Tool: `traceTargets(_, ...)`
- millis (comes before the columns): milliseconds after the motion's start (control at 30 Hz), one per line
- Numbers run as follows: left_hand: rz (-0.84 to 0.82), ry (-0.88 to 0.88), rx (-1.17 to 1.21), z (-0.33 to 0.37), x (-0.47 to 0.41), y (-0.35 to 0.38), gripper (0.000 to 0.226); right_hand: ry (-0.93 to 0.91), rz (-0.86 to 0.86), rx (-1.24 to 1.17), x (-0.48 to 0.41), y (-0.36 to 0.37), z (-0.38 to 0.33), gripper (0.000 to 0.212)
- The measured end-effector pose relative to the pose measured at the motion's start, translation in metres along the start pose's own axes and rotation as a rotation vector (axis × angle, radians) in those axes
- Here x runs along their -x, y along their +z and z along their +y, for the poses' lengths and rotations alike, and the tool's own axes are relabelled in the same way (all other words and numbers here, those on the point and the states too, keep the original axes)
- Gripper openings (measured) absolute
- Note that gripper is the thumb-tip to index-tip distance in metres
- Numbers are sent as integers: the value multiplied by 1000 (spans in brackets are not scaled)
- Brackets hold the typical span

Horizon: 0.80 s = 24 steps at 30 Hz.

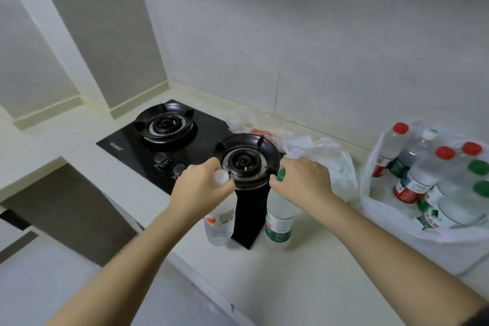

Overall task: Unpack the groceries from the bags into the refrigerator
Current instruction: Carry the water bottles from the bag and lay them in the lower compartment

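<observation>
My left hand [202,188] grips the neck of a clear water bottle with a white cap [219,222], upright over the front of the counter. My right hand [301,180] grips the neck of a clear bottle with a green cap and green label [279,219], also upright, just right of the stove's front corner. A white plastic bag [383,209] at the right holds several more bottles [423,167] with red and green caps. A second, crumpled white bag [325,156] lies behind my right hand.
A black two-burner gas stove [132,145] is set into the pale counter [304,280], with knobs near my left hand. Another thin bag with something red [254,127] lies behind the right burner. A white wall rises behind; the floor lies lower left.
</observation>
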State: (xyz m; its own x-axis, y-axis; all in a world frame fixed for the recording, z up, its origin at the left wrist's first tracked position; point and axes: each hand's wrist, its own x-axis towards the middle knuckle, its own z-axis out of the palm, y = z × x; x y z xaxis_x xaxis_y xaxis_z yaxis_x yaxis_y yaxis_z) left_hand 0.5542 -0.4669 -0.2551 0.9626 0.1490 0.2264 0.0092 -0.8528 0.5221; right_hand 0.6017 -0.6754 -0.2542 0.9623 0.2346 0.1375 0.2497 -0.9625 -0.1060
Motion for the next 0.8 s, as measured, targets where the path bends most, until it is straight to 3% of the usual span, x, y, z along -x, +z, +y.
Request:
traceTargets(500, 27, -60, -62, -33, 33, 34, 27, 93, 33, -84, 19, 38, 7, 34)
traceTargets(800, 112, -114, 159, -41, 54, 46, 28, 173, 119, -283, 22, 59, 10, 37)
